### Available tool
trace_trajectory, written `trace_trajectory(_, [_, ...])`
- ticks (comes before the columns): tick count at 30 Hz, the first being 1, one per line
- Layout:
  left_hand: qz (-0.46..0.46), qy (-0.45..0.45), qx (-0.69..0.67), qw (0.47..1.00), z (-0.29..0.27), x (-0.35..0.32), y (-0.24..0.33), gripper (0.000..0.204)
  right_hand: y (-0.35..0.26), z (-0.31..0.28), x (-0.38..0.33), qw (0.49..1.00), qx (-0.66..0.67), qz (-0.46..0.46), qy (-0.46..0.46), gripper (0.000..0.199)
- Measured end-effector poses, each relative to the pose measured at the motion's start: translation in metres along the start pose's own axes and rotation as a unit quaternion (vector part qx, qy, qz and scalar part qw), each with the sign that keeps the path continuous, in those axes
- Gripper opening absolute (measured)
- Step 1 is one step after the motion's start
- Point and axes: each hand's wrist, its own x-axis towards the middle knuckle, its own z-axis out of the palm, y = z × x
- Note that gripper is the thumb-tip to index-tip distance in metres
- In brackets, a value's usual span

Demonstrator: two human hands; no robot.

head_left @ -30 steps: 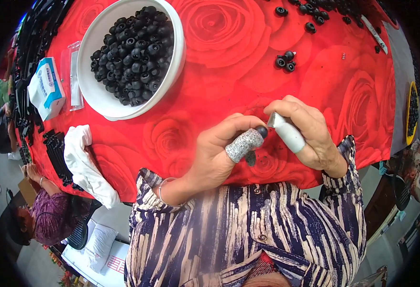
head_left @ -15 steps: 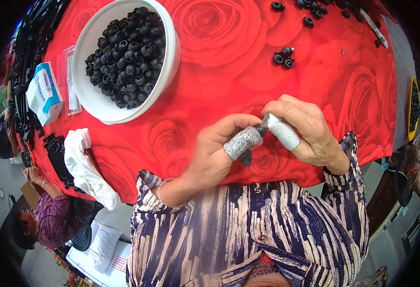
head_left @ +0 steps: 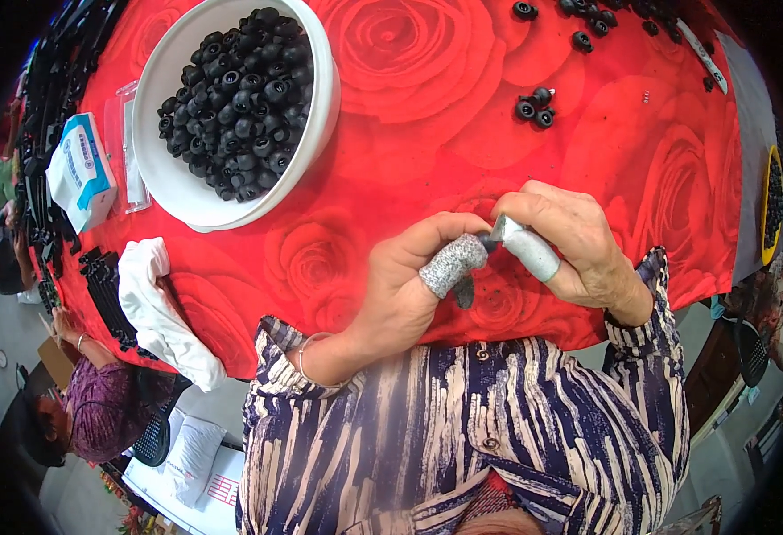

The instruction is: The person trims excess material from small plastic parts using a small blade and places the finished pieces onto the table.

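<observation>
My left hand (head_left: 399,283) is closed, pinching a small black plastic part (head_left: 491,242) between thumb and forefinger. A grey speckled cover (head_left: 453,266) wraps its thumb. Against that part my right hand (head_left: 583,242) presses a small metal blade (head_left: 499,226), gripped between forefinger and thumb. Pale tape or cloth (head_left: 532,252) sleeves the right thumb. Fingers hide most of the part and the blade. Beyond my hands lies a little cluster of similar round black parts (head_left: 534,109); one has a pale metallic tip.
At the left stands a white bowl (head_left: 325,125) heaped with round black parts (head_left: 240,102). Near it are a tissue pack (head_left: 84,174), a white cloth (head_left: 164,308) and black strips (head_left: 106,290). More black parts (head_left: 583,42) lie far right. A person (head_left: 111,401) sits at the left.
The view has shifted slightly. Both hands stay together with nearly the same hold, and the black part shows a little less between the fingers.
</observation>
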Motion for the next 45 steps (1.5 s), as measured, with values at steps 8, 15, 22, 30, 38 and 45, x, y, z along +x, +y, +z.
trace_trajectory(8, [-0.013,0.044,-0.023,0.999,0.002,0.007,0.009,0.023,-0.007,-0.016,0.002,0.997,0.071,0.014,0.027,0.025])
trace_trajectory(15, [-0.079,-0.028,-0.113,0.99,0.002,0.005,0.002,0.017,-0.009,0.005,-0.001,0.977,-0.118,-0.155,0.086,0.036])
trace_trajectory(22, [-0.076,0.0,-0.024,0.997,0.007,-0.001,0.01,0.016,-0.01,0.011,-0.006,0.957,-0.134,-0.214,0.141,0.028])
trace_trajectory(30, [0.461,0.306,0.469,0.688,-0.01,-0.001,0.074,0.018,0.02,-0.022,0.006,0.927,-0.269,0.009,0.259,0.022])
trace_trajectory(38, [0.504,0.407,0.563,0.513,-0.016,0.014,0.102,0.035,0.028,-0.019,0.02,0.898,-0.395,0.041,0.192,0.024])
trace_trajectory(45, [0.005,0.027,0.068,0.997,0.011,0.006,0.063,0.023,-0.012,-0.017,0.013,0.987,0.135,0.054,0.075,0.016])
